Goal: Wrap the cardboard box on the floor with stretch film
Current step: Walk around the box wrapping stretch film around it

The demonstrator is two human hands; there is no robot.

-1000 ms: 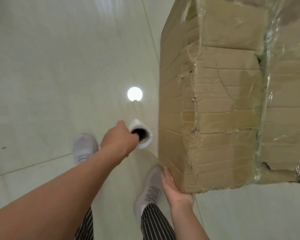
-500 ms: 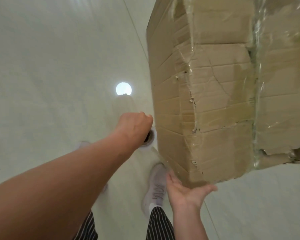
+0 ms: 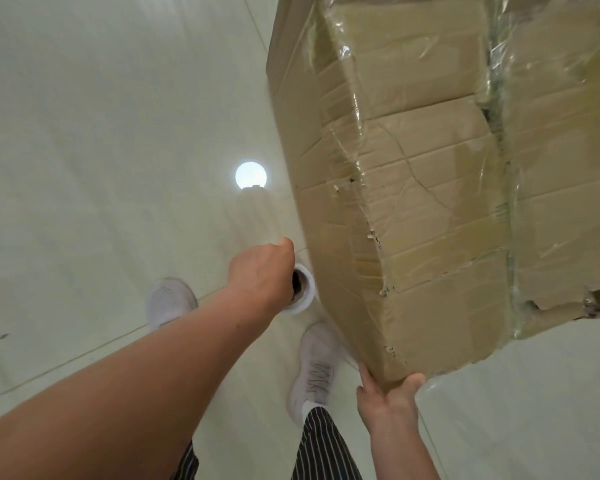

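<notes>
At box [image 3: 430, 202] corner | right hand [image 3: 388, 396] grips | left hand [image 3: 260, 275] holds film roll [image 3: 305, 289]

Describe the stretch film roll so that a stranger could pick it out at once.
Start at the big cardboard box filling the upper right. Just off its lower left edge, the left hand grips a small white roll. Unlike the white shoes below, it is round with a dark hollow core.
</notes>
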